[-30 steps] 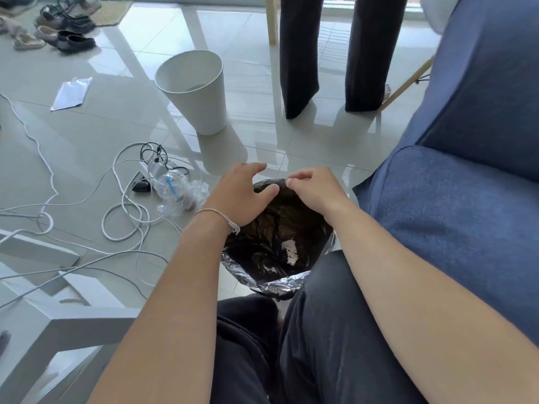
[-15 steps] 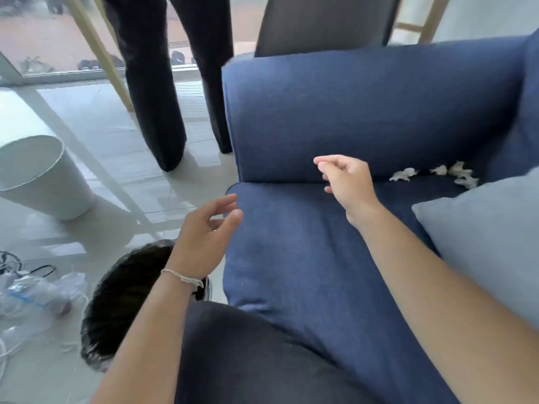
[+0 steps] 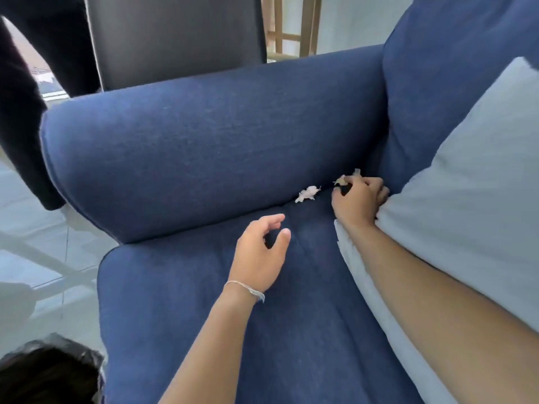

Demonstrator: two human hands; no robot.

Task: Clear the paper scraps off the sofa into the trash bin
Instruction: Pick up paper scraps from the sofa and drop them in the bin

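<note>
Blue fabric sofa fills most of the view: seat cushion near and centre, fat armrest across the far side, back cushion at far right. Pale grey pillow leans on the right side of the seat. Glossy light tile floor shows at left; a dark chair back and dark trouser legs stand beyond the armrest, wooden frame at far centre. Trash bin with a black liner sits on the floor at near left, only partly in frame. No readable labels or writing anywhere. Right hand is at the far seat crease against the pillow, fingers curled and pinching paper scraps. Another loose white scrap lies in the crease just left of that hand, not touched. Left hand hovers over the seat, fingers loosely bent, holding nothing; thin string bracelet on its wrist.
</note>
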